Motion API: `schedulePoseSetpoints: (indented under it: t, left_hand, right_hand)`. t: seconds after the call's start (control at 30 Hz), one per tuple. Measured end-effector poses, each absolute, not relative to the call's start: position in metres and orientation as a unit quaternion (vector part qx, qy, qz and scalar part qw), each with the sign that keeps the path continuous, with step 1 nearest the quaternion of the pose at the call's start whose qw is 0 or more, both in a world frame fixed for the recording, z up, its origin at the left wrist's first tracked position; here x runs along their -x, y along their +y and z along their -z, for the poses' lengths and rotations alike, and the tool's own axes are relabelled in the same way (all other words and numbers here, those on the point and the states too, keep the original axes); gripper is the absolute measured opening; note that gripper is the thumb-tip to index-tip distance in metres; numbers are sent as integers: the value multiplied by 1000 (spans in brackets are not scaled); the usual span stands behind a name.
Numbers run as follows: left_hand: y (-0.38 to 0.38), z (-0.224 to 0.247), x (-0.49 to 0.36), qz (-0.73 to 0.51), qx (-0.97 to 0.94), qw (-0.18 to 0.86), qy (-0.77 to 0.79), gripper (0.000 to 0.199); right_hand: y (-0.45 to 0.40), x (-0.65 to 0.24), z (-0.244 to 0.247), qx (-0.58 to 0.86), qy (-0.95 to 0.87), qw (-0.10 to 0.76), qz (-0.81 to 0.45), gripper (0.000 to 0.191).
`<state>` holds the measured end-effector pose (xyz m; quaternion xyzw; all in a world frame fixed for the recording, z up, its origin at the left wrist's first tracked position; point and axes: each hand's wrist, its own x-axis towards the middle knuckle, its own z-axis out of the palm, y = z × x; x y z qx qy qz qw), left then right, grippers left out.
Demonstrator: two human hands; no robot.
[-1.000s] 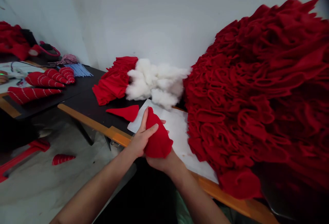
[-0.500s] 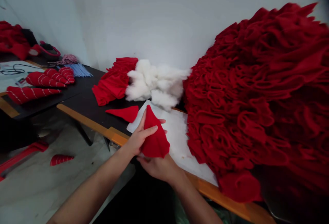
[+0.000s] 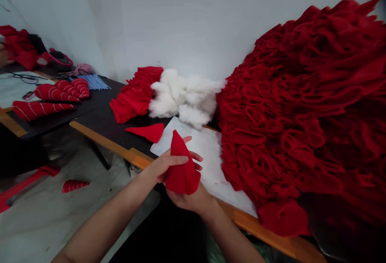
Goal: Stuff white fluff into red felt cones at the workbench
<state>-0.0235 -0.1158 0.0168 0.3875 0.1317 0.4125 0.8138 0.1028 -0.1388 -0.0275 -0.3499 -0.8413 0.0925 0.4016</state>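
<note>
A red felt cone stands point up between my hands, above the near edge of the table. My left hand is closed round it, the thumb across its front and the other fingers showing beyond its right side. Below, my right hand is against the cone's wide lower end. Its fingers are hidden by the felt, and whether they are inside or behind it I cannot tell. Another red felt cone lies flat on the dark table beside a white sheet.
White fluffy stuffing sits by a stack of red felt pieces. A huge red felt pile rises at right. Cord-wrapped red cones and blue strips lie at left. One wrapped cone is on the floor.
The held cone has dropped slightly towards me. My right thumb, visible before at its lower edge, is now hidden. At far left, part of another person's hand has come into view.
</note>
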Motion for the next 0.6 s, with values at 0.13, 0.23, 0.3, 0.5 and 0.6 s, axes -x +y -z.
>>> schedulePoseSetpoints:
  t: [0.13, 0.23, 0.3, 0.5, 0.6]
  left_hand:
    - [-111, -15, 23, -475, -318, 800, 183, 68]
    - [-102, -17, 27, -543, -256, 765, 234, 57]
    - [-96, -17, 29, -558, -236, 758, 241, 54]
    - [-99, -8, 19, -531, -278, 770, 218, 64]
    - [-102, -5, 17, -536, -289, 761, 225, 64]
  right_hand:
    - [-136, -106, 19, 286, -889, 358, 11, 48]
    - [-141, -106, 13, 339, -853, 394, 47, 55]
    - [-146, -104, 14, 380, -822, 420, 56, 50]
    - [-141, -101, 24, 408, -745, 523, 76, 33]
    - [-138, -100, 25, 448, -676, 578, 91, 27]
